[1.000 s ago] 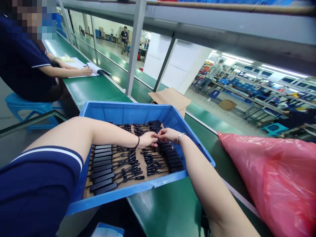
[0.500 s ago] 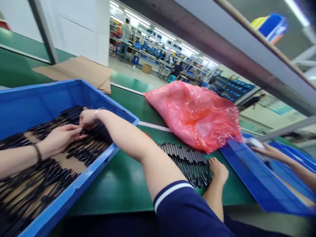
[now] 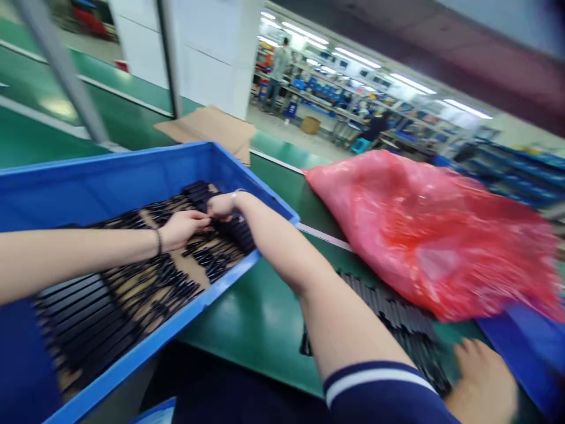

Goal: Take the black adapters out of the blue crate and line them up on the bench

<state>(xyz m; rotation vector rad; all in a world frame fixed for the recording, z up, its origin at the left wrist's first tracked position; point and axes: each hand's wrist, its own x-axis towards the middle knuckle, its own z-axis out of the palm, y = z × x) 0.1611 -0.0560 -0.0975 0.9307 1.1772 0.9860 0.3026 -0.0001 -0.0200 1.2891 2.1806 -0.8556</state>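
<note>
Inside a blue bin (image 3: 176, 171), my left hand (image 3: 182, 228), with a dark beaded bracelet, and my right hand (image 3: 220, 206), with a pale bangle, meet over rows of black cabled parts (image 3: 83, 318). The fingers of both are pressed together in a pinch. Whatever lies between the fingertips is too small and blurred to name. Brown cardboard (image 3: 194, 265) shows between the parts. Right of my arm, more black parts (image 3: 397, 315) lie in a row on the green table (image 3: 260, 318).
A pink plastic bag (image 3: 424, 229) lies beyond the table row. Another person's hand (image 3: 481, 377) is at lower right, near a second blue bin (image 3: 521, 347). Cardboard sheets (image 3: 216, 129) lie behind my bin. A metal post (image 3: 66, 76) stands at the left.
The view has swung left, so the bin and bag appear farther right. My hands remain together over the same part of the bin. The bin at far right has mostly left the view.
</note>
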